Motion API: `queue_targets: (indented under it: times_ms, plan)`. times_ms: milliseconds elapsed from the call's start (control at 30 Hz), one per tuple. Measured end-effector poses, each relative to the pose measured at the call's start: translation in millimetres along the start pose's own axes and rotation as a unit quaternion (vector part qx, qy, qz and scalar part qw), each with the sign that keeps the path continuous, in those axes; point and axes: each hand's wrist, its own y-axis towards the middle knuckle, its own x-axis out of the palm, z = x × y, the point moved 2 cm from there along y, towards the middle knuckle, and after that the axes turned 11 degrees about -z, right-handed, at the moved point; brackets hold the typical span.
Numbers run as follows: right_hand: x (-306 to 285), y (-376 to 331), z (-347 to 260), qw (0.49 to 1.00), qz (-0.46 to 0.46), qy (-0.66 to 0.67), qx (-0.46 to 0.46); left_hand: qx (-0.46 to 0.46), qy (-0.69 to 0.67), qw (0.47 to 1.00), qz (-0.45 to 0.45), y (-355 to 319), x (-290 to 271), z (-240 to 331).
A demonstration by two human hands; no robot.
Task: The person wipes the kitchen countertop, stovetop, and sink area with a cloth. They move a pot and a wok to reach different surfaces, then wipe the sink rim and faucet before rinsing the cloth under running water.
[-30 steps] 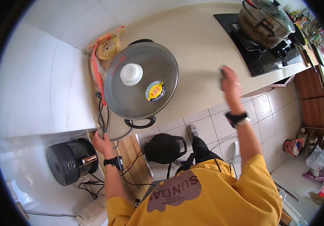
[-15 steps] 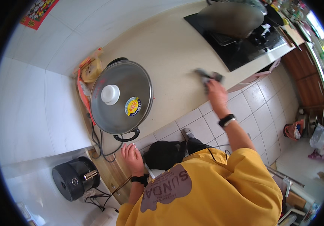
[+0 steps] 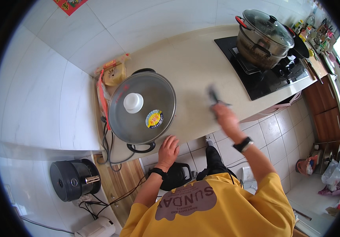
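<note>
My right hand (image 3: 226, 117) is closed on a dark grey cloth (image 3: 213, 94), which is smeared by motion over the beige countertop (image 3: 195, 59). Resting at the counter's front edge, my left hand (image 3: 169, 151) is open and has nothing in it. Just beyond that hand stands a wide electric pan (image 3: 130, 148) with black side handles. Its glass lid (image 3: 142, 91) is on and has a white knob (image 3: 133, 102).
A steel steamer pot (image 3: 263, 43) with a glass lid stands on the black cooktop (image 3: 233, 51) at the far right. Bagged food (image 3: 114, 74) leans by the wall. Cables (image 3: 108, 148) hang at the left. A black appliance (image 3: 74, 179) sits lower left.
My right hand has swept the cloth across the counter. My left hand has moved right along the edge, to the right of the pan's near handle. The view has shifted, and the steamer pot shows fully.
</note>
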Motion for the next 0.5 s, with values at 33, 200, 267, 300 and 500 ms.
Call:
queue_targets:
  times_ms: [33, 200, 267, 300, 500]
  plan:
    - [12.1, 21.8, -31.7, 0.996, -0.029, -0.019, -0.087, 0.0, 0.004, 1.0, -0.021, 7.3, 3.1, -1.8]
    - [40.9, 130.8, -98.1, 0.977, -0.038, -0.12, -0.171, -0.03, 0.073, 0.993, -0.092, 27.7, 6.4, -11.1]
    - [42.9, 170.2, -79.9, 0.983, -0.023, -0.114, -0.141, -0.017, 0.096, 0.989, -0.107, 29.3, 6.5, -12.8]
    - [42.2, 185.5, -65.8, 0.989, -0.017, -0.099, -0.11, -0.011, 0.104, 0.988, -0.116, 28.9, 6.6, -13.7]
    - [-11.2, 78.6, 72.1, 0.99, 0.071, -0.047, 0.108, -0.015, 0.114, 0.982, -0.147, 24.3, 13.9, -19.6]
